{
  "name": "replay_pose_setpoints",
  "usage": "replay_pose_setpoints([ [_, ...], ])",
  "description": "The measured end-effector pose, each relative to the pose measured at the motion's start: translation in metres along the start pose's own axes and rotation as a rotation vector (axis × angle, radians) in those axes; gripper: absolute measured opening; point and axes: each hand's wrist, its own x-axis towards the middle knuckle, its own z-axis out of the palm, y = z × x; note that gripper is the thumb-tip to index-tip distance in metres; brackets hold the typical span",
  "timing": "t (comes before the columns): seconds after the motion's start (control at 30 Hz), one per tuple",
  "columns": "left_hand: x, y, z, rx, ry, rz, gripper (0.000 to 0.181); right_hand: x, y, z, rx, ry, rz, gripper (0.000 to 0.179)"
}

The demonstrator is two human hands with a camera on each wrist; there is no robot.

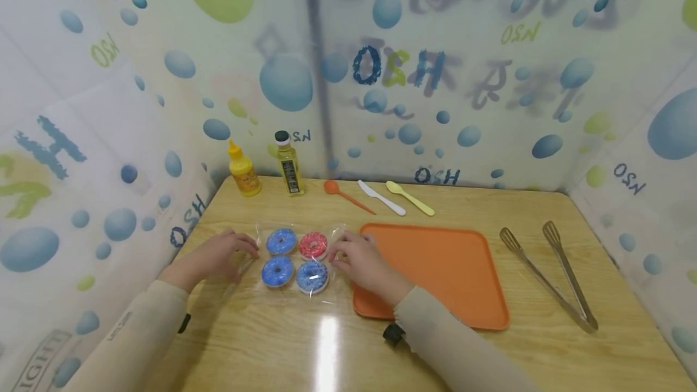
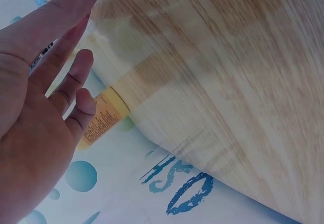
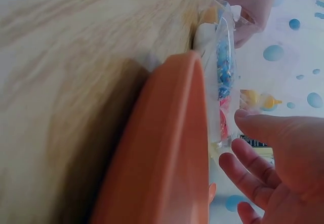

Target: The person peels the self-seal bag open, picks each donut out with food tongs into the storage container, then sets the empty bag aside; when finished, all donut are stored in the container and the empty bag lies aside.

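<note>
A clear plastic bag (image 1: 302,295) of several donuts lies on the table between the hands. Blue icing tops most of them, like the one at front left (image 1: 278,271), and one donut (image 1: 313,245) is pinkish red, all with sprinkles. At the bag's left edge, the left hand (image 1: 225,254) pinches the clear film between thumb and index finger, as the left wrist view shows; its other fingers are loosely bent. The right hand (image 1: 363,262) is at the bag's right edge. In the right wrist view its thumb and fingers (image 3: 253,178) stand apart beside the bag (image 3: 223,82).
An orange tray (image 1: 435,271) lies right of the bag, under the right forearm. Metal tongs (image 1: 550,277) lie farther right. Behind are a yellow squeeze bottle (image 1: 244,174), an oil bottle (image 1: 290,168), an orange spoon (image 1: 348,196), a white knife (image 1: 381,198) and a yellow spoon (image 1: 411,198).
</note>
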Motion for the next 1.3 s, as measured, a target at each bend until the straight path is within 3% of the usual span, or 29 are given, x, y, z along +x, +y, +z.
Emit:
replay_pose_setpoints([
  [0.27,0.000,-0.004,0.003,0.009,0.009,0.011,0.049,-0.008,0.005,-0.005,0.014,0.051,-0.004,0.006],
  [0.87,-0.002,-0.007,0.002,0.015,0.024,0.022,0.050,-0.017,0.014,-0.010,0.042,0.067,0.028,0.005],
  [1.17,0.000,-0.004,0.001,0.021,0.005,0.010,0.053,-0.016,0.013,-0.011,0.136,0.062,0.066,0.034],
  [1.3,0.000,-0.005,0.003,0.015,0.000,-0.001,0.054,-0.011,0.011,-0.011,0.127,0.045,0.064,0.031],
])
